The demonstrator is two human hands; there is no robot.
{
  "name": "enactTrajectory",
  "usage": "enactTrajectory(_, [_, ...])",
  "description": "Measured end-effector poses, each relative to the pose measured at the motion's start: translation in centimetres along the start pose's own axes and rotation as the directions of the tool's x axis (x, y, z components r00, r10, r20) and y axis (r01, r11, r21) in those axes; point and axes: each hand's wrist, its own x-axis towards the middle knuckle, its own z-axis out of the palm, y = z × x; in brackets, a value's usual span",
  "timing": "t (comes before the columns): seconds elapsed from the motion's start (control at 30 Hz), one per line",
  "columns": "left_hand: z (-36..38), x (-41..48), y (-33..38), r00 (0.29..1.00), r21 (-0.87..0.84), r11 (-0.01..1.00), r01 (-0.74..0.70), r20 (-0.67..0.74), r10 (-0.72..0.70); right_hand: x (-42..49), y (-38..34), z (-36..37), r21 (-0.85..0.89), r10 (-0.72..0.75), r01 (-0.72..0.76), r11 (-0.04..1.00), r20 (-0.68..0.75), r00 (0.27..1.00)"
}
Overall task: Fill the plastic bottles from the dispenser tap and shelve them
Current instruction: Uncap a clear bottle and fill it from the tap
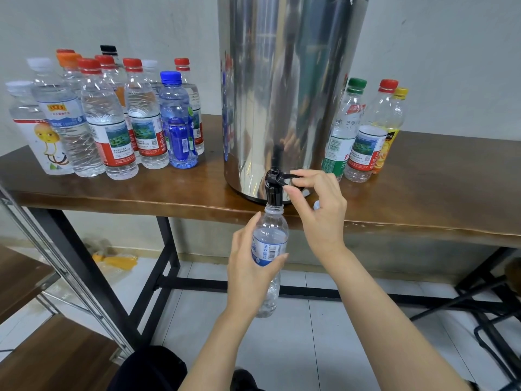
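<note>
A tall steel dispenser (287, 88) stands on the wooden table (437, 193), its black tap (274, 190) hanging over the front edge. My left hand (248, 266) grips a clear uncapped plastic bottle (270, 244) with a blue-white label, its open mouth right under the tap spout. My right hand (315, 204) pinches the tap's black lever (290, 177) between thumb and fingers, and a white cap shows between its curled lower fingers. Little water shows in the bottle.
Several capped bottles (112, 119) stand in a group on the table's left part. Three more, with green, red and yellow caps (363, 131), stand right of the dispenser. A wooden shelf with metal posts (42, 306) is at lower left. Tiled floor lies below.
</note>
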Motion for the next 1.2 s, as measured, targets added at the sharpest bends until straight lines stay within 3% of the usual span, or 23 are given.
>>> enactTrajectory(1.2, [0.09,-0.04,0.31,1.0,-0.036,0.999,0.016,-0.012,-0.016,-0.29,0.34,0.3,0.075,0.029,-0.029,0.997,-0.001,1.0])
